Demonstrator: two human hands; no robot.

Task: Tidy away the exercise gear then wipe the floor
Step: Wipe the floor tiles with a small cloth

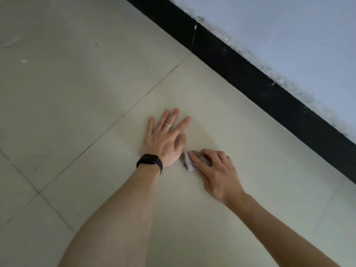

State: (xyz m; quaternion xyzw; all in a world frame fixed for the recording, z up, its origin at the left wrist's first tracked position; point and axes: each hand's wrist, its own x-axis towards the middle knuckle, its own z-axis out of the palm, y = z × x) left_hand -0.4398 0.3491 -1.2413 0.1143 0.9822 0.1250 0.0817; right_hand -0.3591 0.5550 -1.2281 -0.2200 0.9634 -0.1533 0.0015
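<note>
Pressing wipe (189, 164) to floor (92, 89) (right hand (213, 170)).

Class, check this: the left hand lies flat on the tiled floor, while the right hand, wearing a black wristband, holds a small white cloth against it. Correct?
No. The head view shows the black wristband on the left wrist, not the right. The rest holds: left hand flat on the floor, right hand holding the small white cloth against it.
</note>
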